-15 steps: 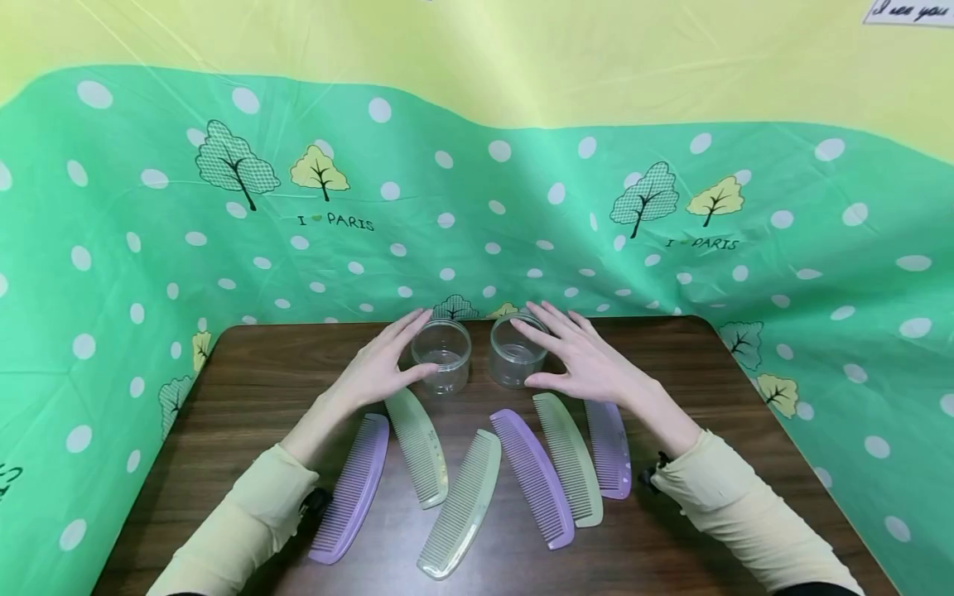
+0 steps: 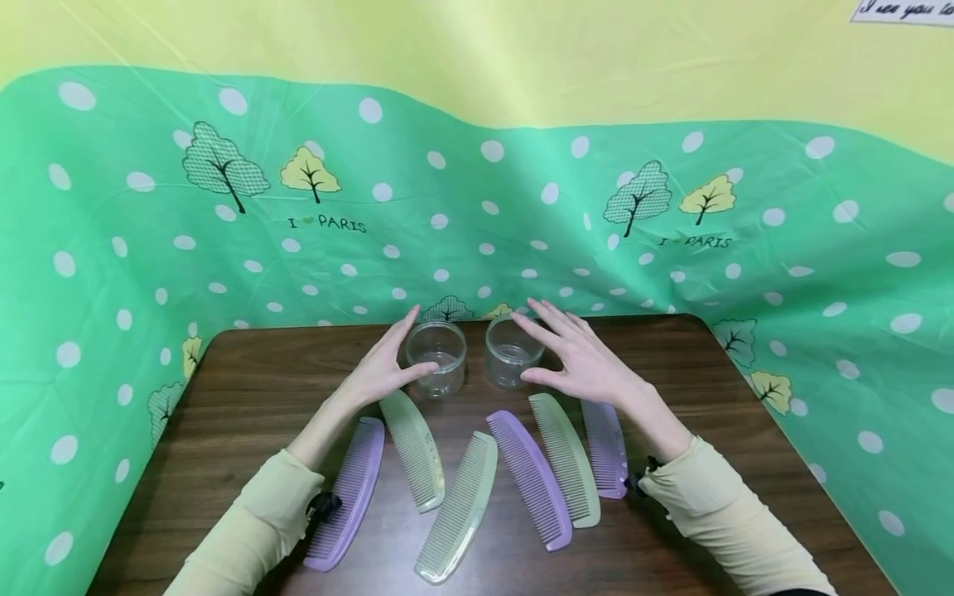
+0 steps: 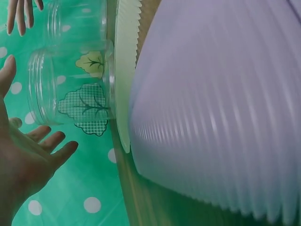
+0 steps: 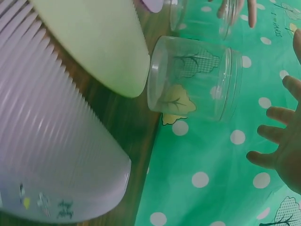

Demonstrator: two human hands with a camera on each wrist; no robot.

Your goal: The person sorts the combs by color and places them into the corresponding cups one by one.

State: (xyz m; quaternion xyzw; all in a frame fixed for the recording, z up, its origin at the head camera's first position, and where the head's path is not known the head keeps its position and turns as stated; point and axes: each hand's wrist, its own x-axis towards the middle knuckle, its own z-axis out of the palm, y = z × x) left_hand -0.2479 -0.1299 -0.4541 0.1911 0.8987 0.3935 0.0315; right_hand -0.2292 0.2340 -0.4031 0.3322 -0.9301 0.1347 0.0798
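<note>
Two clear round jars without lids, a left jar [image 2: 447, 352] and a right jar [image 2: 507, 362], stand upright side by side near the table's back edge. My left hand [image 2: 382, 370] hovers at the left jar's outer side, thumb in front, fingers straight. The left wrist view shows a gap between that hand [image 3: 28, 160] and the jar. At the right jar's outer side is my right hand [image 2: 585, 360], fingers spread; the right wrist view shows it [image 4: 289, 146] apart from the jar [image 4: 193, 80]. Neither hand holds anything.
Nearer me, purple and green combs lie fanned out: an outer left purple comb [image 2: 356, 484], green combs [image 2: 417, 455] [image 2: 458, 509] [image 2: 568, 468] and purple combs [image 2: 531, 480] [image 2: 605, 455]. A dotted green and yellow cloth [image 2: 477, 199] hangs behind the wooden table [image 2: 246, 389].
The head view has shifted slightly, so the scene sits a little further left. My left fingers stand slightly wider from the left jar. Jars and combs stay in place.
</note>
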